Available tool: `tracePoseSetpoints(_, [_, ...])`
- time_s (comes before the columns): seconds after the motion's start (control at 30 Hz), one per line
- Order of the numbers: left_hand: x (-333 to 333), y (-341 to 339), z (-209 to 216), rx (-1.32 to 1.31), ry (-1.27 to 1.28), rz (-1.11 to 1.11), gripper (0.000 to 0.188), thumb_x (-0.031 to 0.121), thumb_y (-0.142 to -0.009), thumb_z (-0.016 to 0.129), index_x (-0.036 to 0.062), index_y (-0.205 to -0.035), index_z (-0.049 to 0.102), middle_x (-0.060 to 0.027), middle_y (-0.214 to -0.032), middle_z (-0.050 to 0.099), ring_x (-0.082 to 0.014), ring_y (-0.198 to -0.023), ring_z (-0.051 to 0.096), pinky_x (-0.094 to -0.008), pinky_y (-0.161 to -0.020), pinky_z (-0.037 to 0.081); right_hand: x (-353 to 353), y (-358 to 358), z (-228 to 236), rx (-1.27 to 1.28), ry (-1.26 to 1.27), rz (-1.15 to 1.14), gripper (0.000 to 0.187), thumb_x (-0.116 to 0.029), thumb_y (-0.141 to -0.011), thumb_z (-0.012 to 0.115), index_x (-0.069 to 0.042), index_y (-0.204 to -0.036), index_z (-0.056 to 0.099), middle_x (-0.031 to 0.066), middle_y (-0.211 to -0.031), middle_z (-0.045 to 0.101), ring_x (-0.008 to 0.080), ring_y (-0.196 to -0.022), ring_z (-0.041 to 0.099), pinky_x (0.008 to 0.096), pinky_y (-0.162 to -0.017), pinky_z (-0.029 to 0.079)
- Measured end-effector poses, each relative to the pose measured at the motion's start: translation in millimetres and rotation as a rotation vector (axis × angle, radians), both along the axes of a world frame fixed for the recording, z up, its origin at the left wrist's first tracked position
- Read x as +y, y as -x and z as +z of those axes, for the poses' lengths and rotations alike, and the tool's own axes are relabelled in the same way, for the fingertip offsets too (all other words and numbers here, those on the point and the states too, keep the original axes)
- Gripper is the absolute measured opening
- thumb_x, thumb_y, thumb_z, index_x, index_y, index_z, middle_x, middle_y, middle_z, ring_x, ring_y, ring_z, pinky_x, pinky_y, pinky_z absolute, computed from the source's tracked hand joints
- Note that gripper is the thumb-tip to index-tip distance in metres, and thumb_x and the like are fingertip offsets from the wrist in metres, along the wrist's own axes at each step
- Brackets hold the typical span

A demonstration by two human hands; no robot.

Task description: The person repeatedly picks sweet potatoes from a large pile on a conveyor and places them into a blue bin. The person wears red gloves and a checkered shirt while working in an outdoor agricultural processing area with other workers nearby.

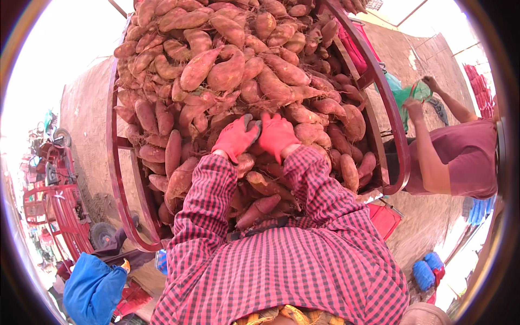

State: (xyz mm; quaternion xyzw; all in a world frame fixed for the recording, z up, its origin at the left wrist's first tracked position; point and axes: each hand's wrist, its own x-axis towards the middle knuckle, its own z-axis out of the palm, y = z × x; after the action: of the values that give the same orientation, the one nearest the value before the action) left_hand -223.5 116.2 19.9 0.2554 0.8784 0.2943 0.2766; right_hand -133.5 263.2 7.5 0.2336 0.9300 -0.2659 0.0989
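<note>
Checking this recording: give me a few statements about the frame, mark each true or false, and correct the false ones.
1. The left hand and right hand are gloved in red. True.
2. The hands are wide apart. False: they are close together, at the sweet potatoes.
3. The sleeves are plain blue. False: the sleeves are checked.
4. Dark red rails flank the sweet potatoes on both sides. True.
5. Another person, at the picture's right, holds something green. True.

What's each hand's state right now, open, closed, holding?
Left hand: partly curled among the sweet potatoes; can't tell if holding anything.
Right hand: fingers bent, tips hidden; grip can't be told.
</note>
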Motion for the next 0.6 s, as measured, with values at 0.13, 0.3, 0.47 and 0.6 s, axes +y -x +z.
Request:
tracePoseSetpoints(0.13, [-14.4, -2.1, 18.2, -0.248, -0.239, 0.213, 0.046, 0.027, -0.095, 0.070, 0.0024, -0.133, 0.063, -0.0116, -0.124, 0.071, -0.0241, -0.108, 0.069, -0.0351, -0.096, 0.054, 17.1, -11.9, -9.8, 0.178, 0.454, -0.180, 0.067, -0.042, -0.092, 0.062, 0.002, -0.139, 0.047, 0.0329, -0.137, 0.055, 0.0473, -0.128, 0.056, 0.0493, -0.110, 0.045])
tracePoseSetpoints(0.3, [-81.6, -27.6, 17.6, -0.537, -1.211, 0.519, 0.041, 0.021, -0.106, 0.060, 0.0011, -0.142, 0.055, -0.0084, -0.131, 0.066, -0.0214, -0.112, 0.068, -0.0350, -0.094, 0.059, -7.8, -1.6, -21.0, 0.044, -0.024, -0.166, 0.081, -0.047, -0.084, 0.076, -0.002, -0.142, 0.043, 0.0267, -0.137, 0.056, 0.0432, -0.126, 0.058, 0.0496, -0.103, 0.050])
tracePoseSetpoints(0.47, [-131.8, -66.1, -4.7, -1.097, -1.464, 0.326, 0.058, 0.039, -0.104, 0.059, 0.0053, -0.149, 0.048, -0.0166, -0.148, 0.054, -0.0324, -0.122, 0.064, -0.0469, -0.103, 0.054, -13.7, 0.5, 3.8, 0.078, -0.011, -0.140, 0.069, -0.039, -0.083, 0.082, 0.001, -0.130, 0.053, 0.0183, -0.117, 0.069, 0.0306, -0.111, 0.066, 0.0430, -0.091, 0.054])
tracePoseSetpoints(0.6, [-122.1, -98.4, -6.9, -1.177, -1.626, 0.245, 0.074, 0.057, -0.096, 0.062, 0.0043, -0.146, 0.051, -0.0196, -0.152, 0.049, -0.0371, -0.133, 0.056, -0.0529, -0.113, 0.044, -16.2, -43.7, 27.3, 0.680, 1.170, 0.155, 0.047, -0.034, -0.100, 0.066, 0.006, -0.125, 0.066, 0.0049, -0.105, 0.069, 0.0143, -0.094, 0.064, 0.0324, -0.090, 0.052])
